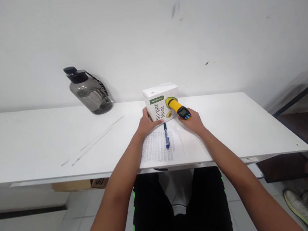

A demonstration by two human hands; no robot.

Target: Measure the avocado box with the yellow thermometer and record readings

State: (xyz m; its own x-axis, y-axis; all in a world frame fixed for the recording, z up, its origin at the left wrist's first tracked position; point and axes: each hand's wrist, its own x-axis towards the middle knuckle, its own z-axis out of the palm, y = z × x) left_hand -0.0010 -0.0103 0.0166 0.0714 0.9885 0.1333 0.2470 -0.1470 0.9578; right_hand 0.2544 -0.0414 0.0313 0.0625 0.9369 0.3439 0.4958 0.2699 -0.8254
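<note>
One surface (35,144). Near back edge: one bottle (92,94), one white box (161,110). Just before box: one yellow handheld device (179,109). Toward front edge: one pen (167,138), at least one printed sheet (155,148). Below right front corner: two shoes (299,206).

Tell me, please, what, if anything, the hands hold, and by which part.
The left hand grips the white box by its lower left corner; the right hand holds the yellow and black device, apparently by its handle, mostly hidden.
</note>
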